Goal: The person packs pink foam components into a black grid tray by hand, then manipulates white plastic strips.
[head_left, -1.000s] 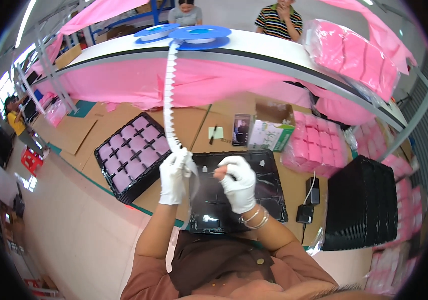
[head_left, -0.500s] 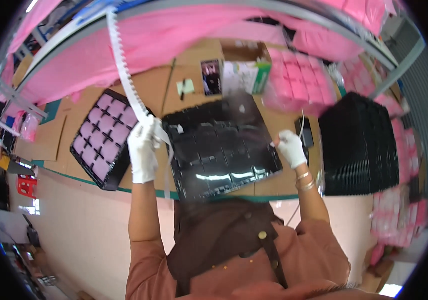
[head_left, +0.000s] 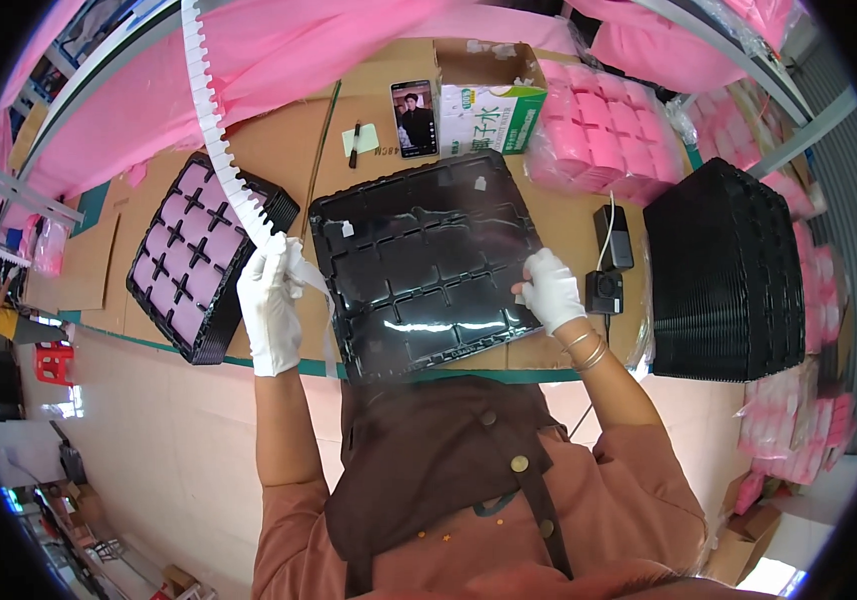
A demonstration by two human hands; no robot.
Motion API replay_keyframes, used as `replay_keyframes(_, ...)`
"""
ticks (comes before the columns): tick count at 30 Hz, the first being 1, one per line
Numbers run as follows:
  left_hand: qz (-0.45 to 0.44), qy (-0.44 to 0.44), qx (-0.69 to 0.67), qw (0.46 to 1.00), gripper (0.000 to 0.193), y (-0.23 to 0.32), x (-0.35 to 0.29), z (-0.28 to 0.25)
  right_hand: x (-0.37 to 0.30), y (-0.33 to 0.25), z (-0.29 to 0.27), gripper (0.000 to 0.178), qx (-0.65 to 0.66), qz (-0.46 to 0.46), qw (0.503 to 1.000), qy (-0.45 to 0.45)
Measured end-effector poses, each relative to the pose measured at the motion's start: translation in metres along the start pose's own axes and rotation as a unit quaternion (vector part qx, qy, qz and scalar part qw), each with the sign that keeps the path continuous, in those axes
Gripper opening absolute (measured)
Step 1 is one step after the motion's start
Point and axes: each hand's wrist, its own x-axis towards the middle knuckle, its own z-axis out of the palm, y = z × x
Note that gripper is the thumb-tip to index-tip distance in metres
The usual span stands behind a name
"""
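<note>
My left hand (head_left: 271,310), in a white glove, is closed round a long white strip of labels (head_left: 217,145). The strip curves up past the frame's top, and a thinner band trails down beside the wrist. In front of me lies a black plastic tray (head_left: 419,250) with a glossy, cross-ribbed surface. Two small white pieces stick to its top left and top right. My right hand (head_left: 552,292), also white-gloved with bare fingertips showing, is at the tray's right edge, fingers curled together. Whatever is between them is hidden.
At left stands a black tray stack with lilac compartments (head_left: 194,240). A tall stack of black trays (head_left: 724,275) is at right. Behind are a phone (head_left: 415,120), a pen (head_left: 355,146), a carton (head_left: 489,75) and pink wrapped trays (head_left: 604,130). Black devices (head_left: 605,290) with a cable lie nearby.
My right hand has moved left, from beside the tray onto its right edge. My left hand has shifted slightly left with the label strip. The view has tilted a little.
</note>
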Motion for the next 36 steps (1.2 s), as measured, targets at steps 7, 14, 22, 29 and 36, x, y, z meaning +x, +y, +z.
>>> replay_keyframes(7,0.000,0.012,-0.025,1.000,0.023,0.000,-0.005,-0.010,-0.007,0.007,-0.018,0.036,0.032,-0.098,0.992,-0.069)
replay_keyframes(14,0.014,-0.007,0.071,0.997,0.025,0.002,-0.012,0.000,-0.004,0.005,-0.022,0.021,0.016,-0.101,0.987,-0.121)
replay_keyframes(22,-0.039,-0.091,0.104,0.990,0.033,-0.018,0.026,0.008,-0.004,-0.017,-0.031,0.012,-0.043,-0.049,0.990,-0.126)
replay_keyframes(29,-0.029,-0.080,0.076,0.993,0.027,-0.028,0.020,-0.004,-0.010,-0.014,-0.026,0.011,-0.041,-0.026,0.991,-0.127)
replay_keyframes(36,-0.014,-0.042,0.093,0.995,0.022,-0.019,-0.003,-0.025,0.002,0.000,-0.030,0.008,0.014,-0.040,0.985,-0.165)
